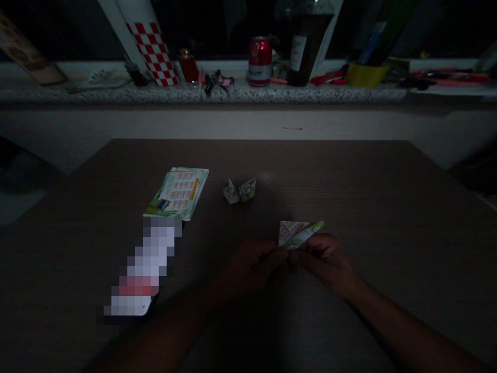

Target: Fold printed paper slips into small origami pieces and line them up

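A small folded paper (297, 233), printed with a calendar grid and green edging, is pinched between both hands over the table. My left hand (258, 264) grips its lower left part with the fingers closed. At its lower right, my right hand (324, 259) is closed on the same paper, the two hands' fingertips nearly meeting. Beyond the hands stand two small folded paper shapes (239, 191), side by side with pointed tips. To their left lies a stack of printed calendar cards (180, 191).
A lit, pixelated phone-like object (143, 274) lies below the cards on the brown table (349, 176). Behind it, a granite sill (217, 96) bears a red can (260, 61), a dark bottle (306, 49), a red-checked tube (155, 54) and a yellow roll (366, 75).
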Demonstrator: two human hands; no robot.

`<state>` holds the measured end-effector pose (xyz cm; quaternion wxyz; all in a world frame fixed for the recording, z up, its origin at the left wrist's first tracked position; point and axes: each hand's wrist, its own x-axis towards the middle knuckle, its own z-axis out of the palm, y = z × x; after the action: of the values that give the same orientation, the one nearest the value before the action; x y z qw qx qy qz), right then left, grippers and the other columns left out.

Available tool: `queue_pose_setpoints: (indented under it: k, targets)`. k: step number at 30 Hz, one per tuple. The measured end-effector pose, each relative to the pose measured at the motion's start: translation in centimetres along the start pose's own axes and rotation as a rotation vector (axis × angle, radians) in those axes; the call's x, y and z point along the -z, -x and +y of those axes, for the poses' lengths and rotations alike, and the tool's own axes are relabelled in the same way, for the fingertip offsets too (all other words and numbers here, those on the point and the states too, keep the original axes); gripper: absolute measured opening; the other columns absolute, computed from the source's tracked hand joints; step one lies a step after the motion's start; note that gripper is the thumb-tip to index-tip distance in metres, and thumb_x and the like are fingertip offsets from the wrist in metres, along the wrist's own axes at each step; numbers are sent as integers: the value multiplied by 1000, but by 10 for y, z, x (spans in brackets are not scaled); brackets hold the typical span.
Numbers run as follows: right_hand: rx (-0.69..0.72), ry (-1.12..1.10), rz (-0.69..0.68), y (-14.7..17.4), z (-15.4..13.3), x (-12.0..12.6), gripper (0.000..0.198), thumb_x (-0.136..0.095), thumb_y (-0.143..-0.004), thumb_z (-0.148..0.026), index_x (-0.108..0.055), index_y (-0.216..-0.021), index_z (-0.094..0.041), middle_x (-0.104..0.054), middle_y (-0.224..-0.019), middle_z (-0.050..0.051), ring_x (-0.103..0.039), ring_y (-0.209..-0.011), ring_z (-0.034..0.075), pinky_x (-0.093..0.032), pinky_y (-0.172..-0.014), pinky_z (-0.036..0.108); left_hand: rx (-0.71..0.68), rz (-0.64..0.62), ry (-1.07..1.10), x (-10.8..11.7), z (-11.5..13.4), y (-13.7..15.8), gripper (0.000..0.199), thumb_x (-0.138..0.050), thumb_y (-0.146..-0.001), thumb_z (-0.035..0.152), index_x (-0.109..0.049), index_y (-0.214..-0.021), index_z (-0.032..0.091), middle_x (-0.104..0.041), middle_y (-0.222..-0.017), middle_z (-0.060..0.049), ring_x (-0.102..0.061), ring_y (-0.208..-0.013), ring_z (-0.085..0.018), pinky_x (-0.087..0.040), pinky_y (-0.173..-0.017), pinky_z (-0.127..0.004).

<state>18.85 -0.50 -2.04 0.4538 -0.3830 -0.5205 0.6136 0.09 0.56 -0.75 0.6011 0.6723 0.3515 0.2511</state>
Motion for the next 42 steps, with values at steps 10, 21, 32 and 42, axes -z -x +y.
queue_pose_setpoints:
  k: [10, 21, 32, 42]
  targets:
    - [60, 12, 213, -1, 8, 21, 22, -72, -78, -29, -69, -59, -19, -65, -55, -1, -56, -51, 10, -43, -52, 22, 87, -51, 46, 4, 1, 0, 41, -44, -93, 47, -57, -73, 13, -54, -58, 2, -49, -50, -8, -36, -48, -17]
    - [334, 415, 114, 2, -9, 12, 5, -67, -79, -16, -71, -75, -19, -70, -70, 2, -65, -63, 14, -52, -58, 23, 83, 111, -156, 6, 3, 0, 34, -54, -88, 40, -64, -70, 13, -60, -62, 1, -53, -59, -11, -38, -54, -19]
    - [545, 635, 260, 7, -11, 22, 17, -74, -74, -10, -69, -85, -22, -74, -80, 1, -71, -73, 15, -57, -69, 24, 15, 125, -373, 18, 5, 0, 25, -56, -89, 28, -69, -72, 15, -66, -65, 2, -58, -60, -10, -38, -58, -18]
    - [638, 699, 125, 2, -21, 22, 14, -74, -74, -11, -72, -85, -20, -75, -79, 5, -72, -71, 19, -60, -64, 29, -30, 78, -422, 20, 1, 2, 24, -54, -90, 31, -68, -78, 15, -62, -66, 3, -54, -59, -10, -37, -56, -18]
